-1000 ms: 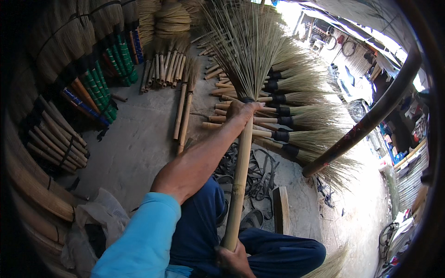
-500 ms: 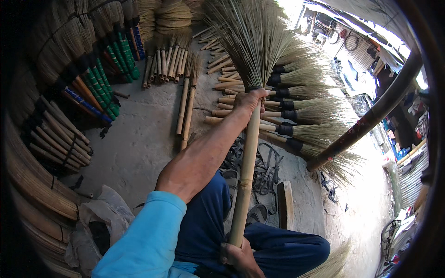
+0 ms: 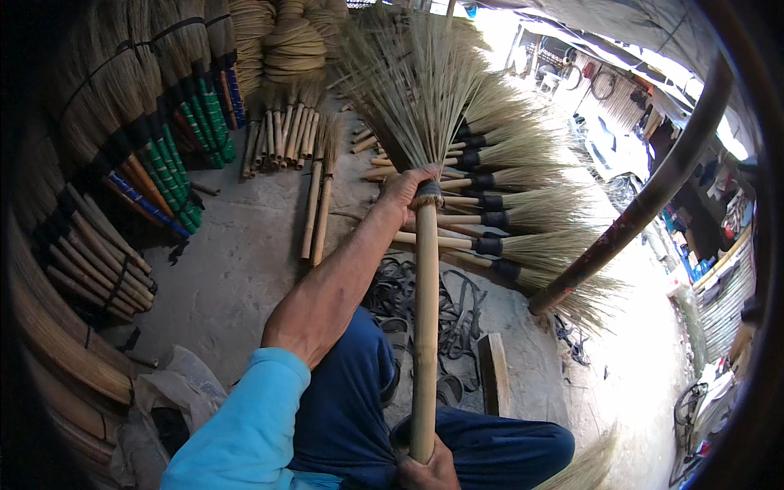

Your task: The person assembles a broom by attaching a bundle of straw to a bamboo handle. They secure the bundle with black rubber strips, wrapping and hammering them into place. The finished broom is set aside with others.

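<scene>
A broom with a pale bamboo handle (image 3: pixel 425 318) stands nearly upright in front of me, its fan of dry grass bristles (image 3: pixel 416 98) pointing away. My left hand (image 3: pixel 402 194) is closed round the base of the bristles, at a dark binding (image 3: pixel 428 193) with a ragged lower edge. Low down, near my lap, my right hand (image 3: pixel 433 469) is wrapped about the butt of the handle. To the right of the handle lie several finished-looking brooms (image 3: pixel 482 220) in a row, bound in black, bristles toward the right.
Black rubber strips (image 3: pixel 461 314) lie tangled on the floor beside a wooden block (image 3: pixel 493 371). A thick slanting pole (image 3: pixel 621 220) crosses the right side. Bundled brooms (image 3: pixel 155 163) line the left, above a crumpled pale sack (image 3: pixel 175 392). Coiled strips (image 3: pixel 294 49) are stacked at the back.
My left hand has shifted from just below the bristles up to their base, so the dark binding now shows. The handle's upper part has swung left and stands straighter.
</scene>
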A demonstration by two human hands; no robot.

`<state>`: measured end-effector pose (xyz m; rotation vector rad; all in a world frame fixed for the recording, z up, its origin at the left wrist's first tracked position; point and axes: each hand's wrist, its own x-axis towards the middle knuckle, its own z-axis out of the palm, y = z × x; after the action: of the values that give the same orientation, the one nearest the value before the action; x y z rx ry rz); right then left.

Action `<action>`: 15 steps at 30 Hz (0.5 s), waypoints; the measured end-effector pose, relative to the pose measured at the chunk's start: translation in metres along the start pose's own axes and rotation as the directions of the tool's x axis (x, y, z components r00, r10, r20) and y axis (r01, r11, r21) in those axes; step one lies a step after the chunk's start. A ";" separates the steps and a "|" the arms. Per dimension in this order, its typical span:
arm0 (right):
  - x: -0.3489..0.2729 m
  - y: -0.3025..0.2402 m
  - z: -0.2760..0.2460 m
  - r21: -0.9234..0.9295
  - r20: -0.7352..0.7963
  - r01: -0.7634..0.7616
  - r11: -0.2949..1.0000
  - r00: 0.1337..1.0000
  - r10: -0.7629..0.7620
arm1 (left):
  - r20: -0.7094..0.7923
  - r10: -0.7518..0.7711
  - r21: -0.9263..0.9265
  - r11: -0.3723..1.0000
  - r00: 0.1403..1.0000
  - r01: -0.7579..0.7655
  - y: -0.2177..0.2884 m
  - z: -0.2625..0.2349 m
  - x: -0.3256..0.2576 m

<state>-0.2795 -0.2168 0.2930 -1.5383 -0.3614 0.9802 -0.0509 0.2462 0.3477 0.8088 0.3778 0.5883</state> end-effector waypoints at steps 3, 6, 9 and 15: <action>0.005 0.022 0.000 -0.363 -0.161 0.052 0.930 0.980 -0.118 | -0.077 0.014 -0.003 1.000 0.997 -0.014 0.002 -0.013 0.000; 0.014 0.046 0.002 -0.446 -0.135 0.177 0.877 0.956 -0.262 | -0.233 0.011 0.158 0.987 0.973 0.026 -0.011 -0.037 0.011; 0.020 0.065 -0.001 -0.341 -0.093 0.069 0.937 0.990 -0.107 | -0.367 0.078 0.413 0.907 0.927 0.087 -0.021 -0.064 0.024; 0.020 0.062 0.006 -0.315 -0.060 0.077 0.946 0.993 -0.101 | -0.374 -0.005 0.314 0.940 0.927 0.131 -0.016 -0.074 0.021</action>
<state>-0.2906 -0.2129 0.2287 -1.8233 -0.5484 0.8179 -0.0675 0.2917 0.2863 1.0069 0.8685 0.6191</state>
